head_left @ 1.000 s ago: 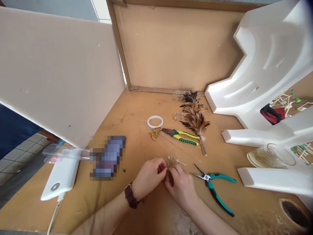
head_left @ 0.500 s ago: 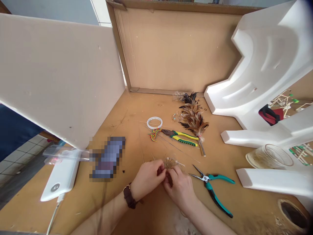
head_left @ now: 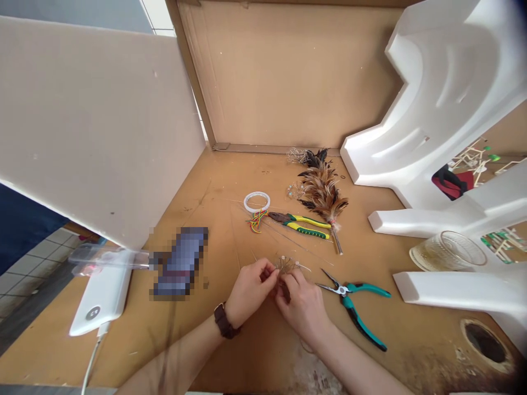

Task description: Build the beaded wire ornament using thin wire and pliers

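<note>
Low centre, the left hand [head_left: 252,293] and right hand [head_left: 303,307] pinch fine wire [head_left: 285,265], looking light, springy, easily bent, best gripped at its gathered base.

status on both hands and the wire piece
Both hands pinched together on wire piece. Teal pliers open beside right hand. Yellow-green pliers beyond, untouched.

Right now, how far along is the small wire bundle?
Seemingly done: the wires of the small wire bundle fan out. In hand: left hand and right hand pinch its base. Remaining: perhaps securing that base, which fingers hide; a pale strand juts out.
</note>
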The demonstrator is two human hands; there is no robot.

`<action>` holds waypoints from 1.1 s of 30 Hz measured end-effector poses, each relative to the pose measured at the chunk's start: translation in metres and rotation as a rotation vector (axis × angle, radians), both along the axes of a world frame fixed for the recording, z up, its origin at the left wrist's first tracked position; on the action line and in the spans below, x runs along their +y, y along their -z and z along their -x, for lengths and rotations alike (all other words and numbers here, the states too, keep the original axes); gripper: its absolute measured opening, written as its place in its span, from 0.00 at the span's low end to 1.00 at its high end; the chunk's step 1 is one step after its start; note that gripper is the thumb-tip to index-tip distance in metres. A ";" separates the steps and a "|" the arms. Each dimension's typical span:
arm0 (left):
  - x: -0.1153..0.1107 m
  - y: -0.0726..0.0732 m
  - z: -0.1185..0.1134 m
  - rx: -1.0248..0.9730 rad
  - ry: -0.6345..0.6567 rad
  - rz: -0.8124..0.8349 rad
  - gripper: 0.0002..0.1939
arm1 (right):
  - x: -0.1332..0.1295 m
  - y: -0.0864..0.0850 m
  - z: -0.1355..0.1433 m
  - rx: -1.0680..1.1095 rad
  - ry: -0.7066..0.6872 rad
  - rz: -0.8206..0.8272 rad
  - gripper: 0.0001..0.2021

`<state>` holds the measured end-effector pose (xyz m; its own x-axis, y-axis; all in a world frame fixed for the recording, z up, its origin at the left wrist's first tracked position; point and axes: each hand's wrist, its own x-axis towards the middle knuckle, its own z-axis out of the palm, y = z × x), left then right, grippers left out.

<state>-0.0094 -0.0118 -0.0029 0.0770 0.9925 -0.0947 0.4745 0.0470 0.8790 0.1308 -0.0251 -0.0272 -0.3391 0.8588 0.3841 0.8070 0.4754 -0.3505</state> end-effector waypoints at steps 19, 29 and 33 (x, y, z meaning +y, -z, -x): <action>0.010 -0.007 0.008 -0.689 -0.103 0.385 0.11 | 0.001 -0.002 -0.002 -0.123 0.005 -0.043 0.04; 0.009 -0.009 0.008 -0.591 -0.131 0.249 0.10 | 0.002 -0.002 -0.003 -0.182 -0.004 -0.087 0.04; 0.010 -0.007 0.009 -0.566 -0.123 0.260 0.10 | 0.001 -0.002 -0.002 -0.195 0.003 -0.082 0.05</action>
<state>-0.0182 -0.0018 0.0039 0.0721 0.9474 -0.3118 -0.0825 0.3172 0.9448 0.1330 -0.0237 -0.0257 -0.4117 0.8282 0.3802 0.8570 0.4937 -0.1475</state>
